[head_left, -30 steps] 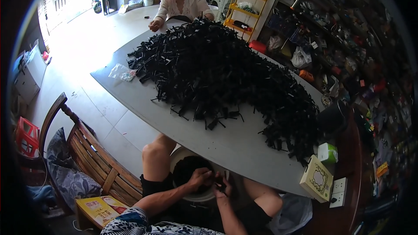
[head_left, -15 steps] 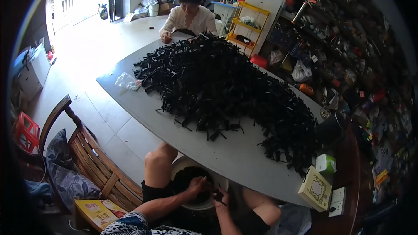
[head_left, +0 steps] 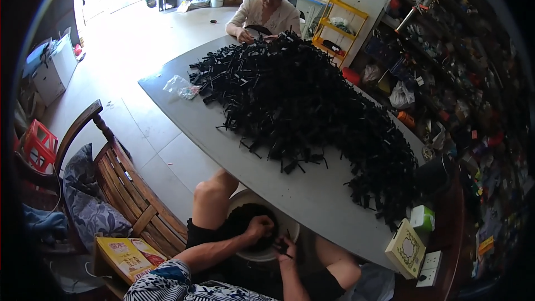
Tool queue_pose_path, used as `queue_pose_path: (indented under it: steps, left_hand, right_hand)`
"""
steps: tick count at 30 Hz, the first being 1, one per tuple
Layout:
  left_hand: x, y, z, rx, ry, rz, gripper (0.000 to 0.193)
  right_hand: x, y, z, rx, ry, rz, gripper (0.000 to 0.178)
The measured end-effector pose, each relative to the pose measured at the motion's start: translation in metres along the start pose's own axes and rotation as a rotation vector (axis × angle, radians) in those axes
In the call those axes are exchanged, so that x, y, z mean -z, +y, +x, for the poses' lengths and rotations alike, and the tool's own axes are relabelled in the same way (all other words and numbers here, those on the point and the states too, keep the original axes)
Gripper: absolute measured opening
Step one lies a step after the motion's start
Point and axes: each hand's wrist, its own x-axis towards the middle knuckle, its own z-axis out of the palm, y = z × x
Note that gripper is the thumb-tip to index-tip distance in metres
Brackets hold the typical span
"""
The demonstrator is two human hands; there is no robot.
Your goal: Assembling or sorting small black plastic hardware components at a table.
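Note:
Between my knees is a round whitish bucket (head_left: 296, 231) with a dark mass of black pieces (head_left: 245, 220) inside. My left hand (head_left: 259, 228) hangs over it with curled fingers; what they hold, if anything, is hidden. Close by on the right, my right hand (head_left: 286, 247) is closed on a small black plastic piece (head_left: 288, 256), its exact kind too small to make out. A large pile of similar black pieces (head_left: 301, 100), many with thin stems, covers much of the grey table (head_left: 290, 195) in front of me.
A person (head_left: 267, 14) sits at the table's far side, hands at the pile. A clear plastic bag (head_left: 179, 87) lies at the left edge. Decorated box (head_left: 405, 248), green-white tissue pack (head_left: 422, 218) and power strip (head_left: 429, 268) stand right. A wooden chair (head_left: 131, 189) is left; cluttered shelves (head_left: 446, 61) line the right.
My view has shifted, so the scene sits farther right. My hands, nearly together before, are now slightly apart. The person opposite has raised their head a little.

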Motion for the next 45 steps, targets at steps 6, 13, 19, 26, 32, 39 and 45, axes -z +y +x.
queue_pose_path:
  steps: [6, 13, 19, 26, 32, 39, 45]
  left_hand:
    - [0.003, 0.003, -0.005, 0.001, -0.069, 0.177, 0.012]
    - [0.011, -0.008, 0.005, 0.070, -0.152, 0.088, 0.017]
    - [0.012, -0.019, 0.004, 0.057, -0.206, 0.061, 0.017]
    - [0.022, -0.011, 0.009, 0.061, -0.243, 0.134, 0.022]
    - [0.023, -0.011, 0.017, -0.033, -0.379, 0.564, 0.021]
    - [0.015, -0.009, 0.009, -0.115, -0.277, 0.703, 0.020]
    - [0.015, -0.036, 0.012, -0.375, -0.199, 0.877, 0.016]
  right_hand:
    - [-0.030, -0.002, -0.018, 0.014, -0.197, -0.104, 0.014]
    - [-0.020, -0.001, -0.011, 0.062, -0.170, -0.156, 0.012]
    - [-0.028, -0.002, -0.021, 0.063, -0.127, -0.156, 0.011]
    - [-0.036, -0.004, -0.024, 0.066, -0.032, -0.335, 0.012]
    - [-0.041, -0.004, -0.024, 0.108, 0.020, -0.680, 0.013]
    - [-0.068, 0.009, -0.034, 0.391, 0.081, -0.854, 0.007]
    - [-0.031, 0.021, -0.018, 0.295, 0.102, -0.814, 0.007]
